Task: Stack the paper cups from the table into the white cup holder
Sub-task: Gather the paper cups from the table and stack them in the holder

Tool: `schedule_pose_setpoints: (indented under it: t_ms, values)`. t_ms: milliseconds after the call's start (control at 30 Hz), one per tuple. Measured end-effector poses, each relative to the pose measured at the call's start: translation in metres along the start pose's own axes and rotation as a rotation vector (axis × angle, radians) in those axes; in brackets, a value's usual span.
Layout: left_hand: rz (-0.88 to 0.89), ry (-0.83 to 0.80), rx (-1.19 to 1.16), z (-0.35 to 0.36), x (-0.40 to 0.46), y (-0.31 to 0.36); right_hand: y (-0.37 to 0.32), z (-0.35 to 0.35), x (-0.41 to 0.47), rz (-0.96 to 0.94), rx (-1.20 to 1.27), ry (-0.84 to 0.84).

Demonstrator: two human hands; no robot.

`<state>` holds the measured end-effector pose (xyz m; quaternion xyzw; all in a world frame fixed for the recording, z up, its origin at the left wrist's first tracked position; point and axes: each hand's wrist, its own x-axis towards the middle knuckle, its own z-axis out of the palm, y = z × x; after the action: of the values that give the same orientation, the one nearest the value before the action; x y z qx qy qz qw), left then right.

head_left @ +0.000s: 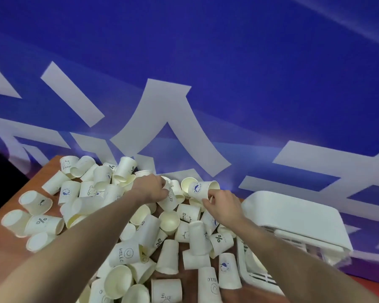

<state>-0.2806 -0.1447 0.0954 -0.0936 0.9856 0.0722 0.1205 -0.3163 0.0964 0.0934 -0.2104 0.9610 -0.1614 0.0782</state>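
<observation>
Dozens of cups: white paper cups point(127, 254) lie heaped over a reddish-brown table point(7, 256), most on their sides or upside down, some printed with "HELLO", "Bear", a percent sign or a small blue round emblem.
Left hand: the left hand point(150, 188) reaches to the far middle of the heap, fingers curled round a cup with a bear drawing point(170, 199) that lies tilted among the others; how many fingers wrap it cannot be told.
Right hand: the right hand point(222, 205) pinches a cup with a blue emblem point(200, 190) by its lower side between thumb and fingertips, the cup lifted on its side above the pile with its open mouth turned right.
Hands to each other: near, with the two held cups just beside one another.
Cup holder: a white cup holder point(293, 217) sits at the right edge of the table, its smooth rounded lid tilted up, a slotted white tray part point(258, 274) below it; what is inside is too blurred to tell.
Backdrop: a blue wall point(228, 51) with large white strokes stands behind the table.
</observation>
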Motion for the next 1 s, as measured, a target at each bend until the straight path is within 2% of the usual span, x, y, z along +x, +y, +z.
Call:
schedule_pose_setpoints:
  t_ms: [233,500,700,1000]
  values:
    - [0.114,0.030,0.100,-0.004,-0.047,0.046,0.034,-0.034,-0.072,-0.018,0.094,-0.117]
    - [0.335,0.007,0.192,0.012,-0.087,0.117,0.079,-0.049,-0.140,0.010,0.075,-0.105]
    - [0.464,0.073,0.224,0.007,-0.098,0.169,0.122,-0.060,-0.180,0.146,0.127,-0.067]
    - [0.748,0.193,0.330,0.015,-0.115,0.241,0.186,-0.065,-0.224,0.315,0.143,0.001]
